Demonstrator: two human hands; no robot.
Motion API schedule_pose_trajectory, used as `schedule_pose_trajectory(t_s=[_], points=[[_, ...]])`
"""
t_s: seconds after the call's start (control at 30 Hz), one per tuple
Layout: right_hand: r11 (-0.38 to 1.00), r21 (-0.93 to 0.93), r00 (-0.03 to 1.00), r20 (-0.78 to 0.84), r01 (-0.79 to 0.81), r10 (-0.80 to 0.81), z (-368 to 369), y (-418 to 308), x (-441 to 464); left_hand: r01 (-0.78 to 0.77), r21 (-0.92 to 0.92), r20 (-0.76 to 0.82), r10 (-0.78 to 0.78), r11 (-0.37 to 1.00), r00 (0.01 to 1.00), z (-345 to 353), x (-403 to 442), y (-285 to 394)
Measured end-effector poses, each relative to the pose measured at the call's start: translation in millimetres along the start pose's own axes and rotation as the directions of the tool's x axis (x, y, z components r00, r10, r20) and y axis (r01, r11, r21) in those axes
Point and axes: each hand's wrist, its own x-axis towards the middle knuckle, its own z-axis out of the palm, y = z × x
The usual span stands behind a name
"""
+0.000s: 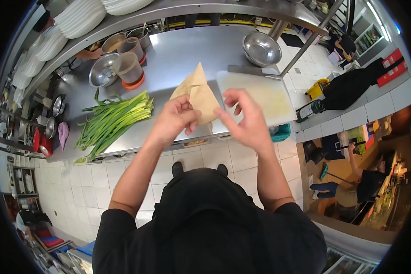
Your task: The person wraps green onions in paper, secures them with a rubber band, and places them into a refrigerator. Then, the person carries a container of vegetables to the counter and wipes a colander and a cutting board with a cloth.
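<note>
Showing creases, the brown paper [203, 97] tapers sharply.

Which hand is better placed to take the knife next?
Probably the right: the right hand is nearer to the knife on the board, while the left hand holds the brown paper.

Green onions [118, 119] lie on the steel counter [182, 52], well apart from a metal bowl [262, 48].
</note>
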Motion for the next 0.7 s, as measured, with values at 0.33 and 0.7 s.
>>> schedule_pose_trajectory(t_s=[0.33,0.7], points=[[0.86,0.474,0.964,-0.08,-0.187,0.254,34.4,19.7,-30.5,-0.05,-0.112,-0.113,0.037,0.992,0.993,42.1,3.3,-11.5],[0.96,0.238,0.966,-0.171,-0.15,0.194,37.7,20.9,-22.3,-0.271,-0.093,-0.245,0.242,0.958,0.939,56.9,1.5,-7.9]])
